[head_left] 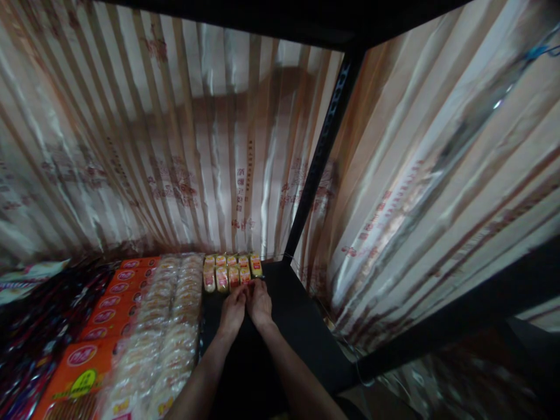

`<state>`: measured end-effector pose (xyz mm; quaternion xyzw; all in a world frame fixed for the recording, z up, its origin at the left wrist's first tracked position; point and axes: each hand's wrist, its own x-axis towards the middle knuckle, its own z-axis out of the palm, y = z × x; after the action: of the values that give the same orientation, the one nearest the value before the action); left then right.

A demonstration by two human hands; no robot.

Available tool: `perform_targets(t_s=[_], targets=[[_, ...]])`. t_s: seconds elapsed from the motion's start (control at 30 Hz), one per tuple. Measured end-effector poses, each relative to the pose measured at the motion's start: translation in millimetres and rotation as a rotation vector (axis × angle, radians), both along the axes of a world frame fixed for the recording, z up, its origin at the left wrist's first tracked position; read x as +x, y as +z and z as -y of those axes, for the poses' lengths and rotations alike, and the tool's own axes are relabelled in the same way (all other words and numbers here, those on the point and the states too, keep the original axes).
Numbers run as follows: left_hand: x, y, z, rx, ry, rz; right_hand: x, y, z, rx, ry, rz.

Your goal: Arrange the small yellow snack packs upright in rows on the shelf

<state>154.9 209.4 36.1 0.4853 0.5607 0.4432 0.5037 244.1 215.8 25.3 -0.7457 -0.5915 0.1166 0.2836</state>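
Two bare forearms rise from the lower edge of the view and meet at the back of a black shelf (301,326). Left hand (233,310) and right hand (259,303) lie side by side, touching, fingers reaching forward to the front edge of a small block of yellow snack packets (230,271); whether the fingers pinch a packet or only press against it cannot be told, since the fingertips are dim and small. Yellow snack packets stand in two short rows against the rear of the shelf, just left of the black upright post (321,151). Left of them runs a long column of clear-wrapped round cakes (175,326), and beside that a column of orange boxes (105,318); dark glossy packs (39,338) fill the far left. Striped cream-and-brown plastic sheeting (175,146) hangs behind and to the right of the shelf. Judged from the layout, the stocking looks well advanced — the left-hand columns reach from back to front — while the packet block covers only the rear strip, with bare black shelf in front of it and around the wrists.
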Motion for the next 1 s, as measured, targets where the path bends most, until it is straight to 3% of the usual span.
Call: perform_targets(t_s=[0.2, 0.37, 0.8, 0.9, 1.0], targets=[[1, 13.2, 11, 0.04, 0.015, -0.125, 2, 5.8, 11, 0.018, -0.005, -0.035], [1, 10.4, 42, 0.033, -0.013, -0.193, 3, 6.1, 44, 0.083, 0.047, -0.11], [-7, 2.9, 179, 0.064, -0.057, -0.305, -3, -9.2, 194, 0.151, 0.194, -0.212], [-13, -9.0, 212, 0.069, -0.053, -0.274, -4, -16.1, 226, 0.128, 0.257, -0.221], [-24, -30.0, 236, -0.033, -0.065, -0.333, -5, -30.2, 249, 0.013, 0.377, -0.175]])
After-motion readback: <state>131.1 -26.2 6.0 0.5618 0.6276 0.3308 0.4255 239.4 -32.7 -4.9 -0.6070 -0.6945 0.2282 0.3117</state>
